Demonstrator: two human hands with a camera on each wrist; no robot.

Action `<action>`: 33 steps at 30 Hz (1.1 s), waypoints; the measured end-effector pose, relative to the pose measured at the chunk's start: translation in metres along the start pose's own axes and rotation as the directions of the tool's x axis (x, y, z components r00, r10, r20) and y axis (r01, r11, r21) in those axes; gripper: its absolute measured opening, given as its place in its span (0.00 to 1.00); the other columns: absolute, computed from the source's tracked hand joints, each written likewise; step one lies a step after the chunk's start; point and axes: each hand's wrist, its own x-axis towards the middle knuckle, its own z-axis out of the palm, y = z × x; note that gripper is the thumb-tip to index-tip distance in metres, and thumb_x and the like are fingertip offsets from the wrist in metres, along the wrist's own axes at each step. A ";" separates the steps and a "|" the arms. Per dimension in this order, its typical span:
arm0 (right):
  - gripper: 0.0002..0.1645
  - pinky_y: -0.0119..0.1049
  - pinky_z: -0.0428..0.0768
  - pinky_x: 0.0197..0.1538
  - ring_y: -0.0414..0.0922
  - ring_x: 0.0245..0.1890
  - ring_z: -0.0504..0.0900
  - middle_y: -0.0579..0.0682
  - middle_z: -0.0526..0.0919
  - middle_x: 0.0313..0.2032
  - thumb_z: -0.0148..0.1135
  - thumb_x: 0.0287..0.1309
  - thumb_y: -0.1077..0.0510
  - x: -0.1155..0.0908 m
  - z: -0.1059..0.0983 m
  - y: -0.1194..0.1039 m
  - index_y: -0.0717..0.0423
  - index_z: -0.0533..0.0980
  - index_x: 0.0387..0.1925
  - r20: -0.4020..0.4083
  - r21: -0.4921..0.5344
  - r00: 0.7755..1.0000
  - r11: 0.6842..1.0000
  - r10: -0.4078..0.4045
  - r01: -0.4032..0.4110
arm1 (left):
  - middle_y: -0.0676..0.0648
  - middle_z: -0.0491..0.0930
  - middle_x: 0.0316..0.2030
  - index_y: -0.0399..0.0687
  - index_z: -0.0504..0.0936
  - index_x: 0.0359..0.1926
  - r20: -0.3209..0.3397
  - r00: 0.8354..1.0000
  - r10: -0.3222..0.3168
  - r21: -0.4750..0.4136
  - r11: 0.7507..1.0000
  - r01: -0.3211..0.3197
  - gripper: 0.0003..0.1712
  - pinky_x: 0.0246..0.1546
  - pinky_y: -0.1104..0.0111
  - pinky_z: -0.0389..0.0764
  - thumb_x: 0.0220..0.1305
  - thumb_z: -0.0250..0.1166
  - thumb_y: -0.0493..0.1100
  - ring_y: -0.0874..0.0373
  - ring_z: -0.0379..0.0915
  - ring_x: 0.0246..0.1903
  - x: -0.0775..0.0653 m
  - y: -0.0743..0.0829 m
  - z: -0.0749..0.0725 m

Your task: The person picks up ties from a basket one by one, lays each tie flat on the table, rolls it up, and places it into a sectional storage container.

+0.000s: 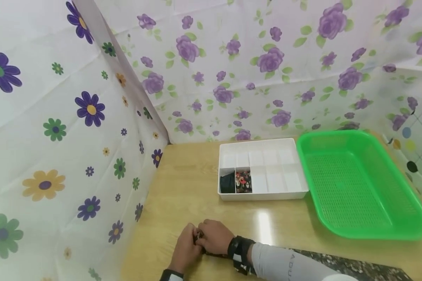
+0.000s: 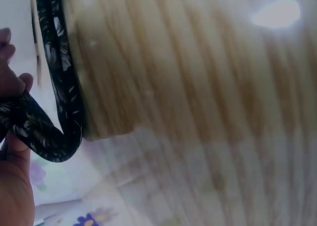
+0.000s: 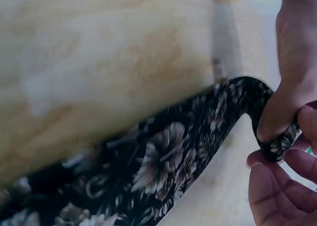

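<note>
A long dark necktie (image 3: 163,156) with a pale floral print lies along the front of the table, running off to the right under my right forearm. Its narrow end bends up in a loop between my hands. My left hand (image 1: 187,248) grips that end, fingers curled round it. My right hand (image 1: 216,236) pinches the same end from the other side, the two hands touching. Fingers cover most of the held part. In the left wrist view the necktie (image 2: 42,137) folds back beside the table edge.
Behind my hands stands a white divided box (image 1: 260,196). Its two front left compartments hold a black folded cloth (image 1: 227,183) and a red-and-dark patterned cloth (image 1: 243,182). To the right is a green plastic basket (image 1: 341,183). Flowered sheets (image 1: 197,78) hang behind and at left.
</note>
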 end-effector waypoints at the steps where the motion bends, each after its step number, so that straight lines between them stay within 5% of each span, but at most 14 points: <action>1: 0.08 0.25 0.68 0.29 0.32 0.25 0.68 0.37 0.74 0.27 0.69 0.63 0.50 0.000 0.002 0.001 0.44 0.78 0.30 -0.006 0.015 1.000 1.000 0.009 -0.009 | 0.54 0.67 0.32 0.50 0.64 0.33 0.010 1.000 0.001 -0.002 1.000 -0.001 0.25 0.29 0.76 0.68 0.48 0.69 0.24 0.67 0.62 0.32 -0.001 -0.001 0.001; 7: 0.18 0.24 0.61 0.25 0.32 0.22 0.62 0.36 0.66 0.23 0.70 0.57 0.55 -0.002 0.012 0.003 0.43 0.69 0.21 -0.035 0.083 0.999 0.997 0.002 0.001 | 0.54 0.65 0.33 0.53 0.64 0.31 0.137 0.989 -0.062 0.011 0.998 0.061 0.24 0.30 0.75 0.66 0.56 0.74 0.31 0.66 0.61 0.32 -0.002 -0.012 -0.006; 13: 0.13 0.24 0.64 0.29 0.32 0.27 0.64 0.36 0.68 0.28 0.71 0.58 0.56 -0.002 0.016 -0.002 0.41 0.73 0.25 -0.001 0.066 1.000 0.998 -0.020 0.020 | 0.54 0.65 0.33 0.55 0.65 0.27 0.250 0.966 -0.074 0.027 0.997 0.069 0.25 0.31 0.74 0.65 0.53 0.77 0.33 0.64 0.60 0.34 0.000 -0.025 -0.015; 20: 0.08 0.22 0.63 0.30 0.32 0.27 0.63 0.35 0.68 0.28 0.70 0.58 0.59 0.000 0.026 -0.004 0.41 0.79 0.31 -0.003 0.001 0.996 0.996 -0.094 0.094 | 0.58 0.67 0.30 0.59 0.70 0.25 0.269 0.963 -0.029 0.009 1.000 0.028 0.23 0.32 0.74 0.64 0.51 0.77 0.34 0.65 0.59 0.35 0.004 -0.037 -0.022; 23: 0.09 0.23 0.62 0.30 0.33 0.27 0.63 0.36 0.67 0.28 0.70 0.58 0.58 -0.001 0.026 -0.009 0.42 0.76 0.30 0.001 -0.057 0.994 0.992 -0.113 0.113 | 0.58 0.71 0.30 0.59 0.74 0.28 0.301 0.952 -0.058 -0.022 0.997 0.068 0.21 0.33 0.72 0.64 0.50 0.76 0.31 0.63 0.62 0.35 0.003 -0.043 -0.031; 28: 0.05 0.25 0.65 0.29 0.33 0.27 0.64 0.38 0.69 0.30 0.68 0.62 0.54 0.000 0.030 -0.017 0.42 0.78 0.36 0.048 -0.108 0.997 0.992 -0.057 0.062 | 0.55 0.79 0.33 0.55 0.78 0.35 0.378 0.917 -0.129 -0.115 0.976 0.184 0.19 0.32 0.71 0.70 0.51 0.73 0.27 0.60 0.70 0.32 0.003 -0.048 -0.039; 33: 0.05 0.28 0.67 0.27 0.34 0.24 0.66 0.39 0.70 0.31 0.66 0.66 0.54 0.000 0.037 -0.023 0.45 0.80 0.42 0.119 -0.093 0.992 0.996 0.029 -0.018 | 0.53 0.84 0.37 0.53 0.79 0.37 0.385 0.913 -0.133 -0.188 0.958 0.219 0.18 0.32 0.72 0.74 0.53 0.72 0.27 0.60 0.74 0.32 0.001 -0.050 -0.041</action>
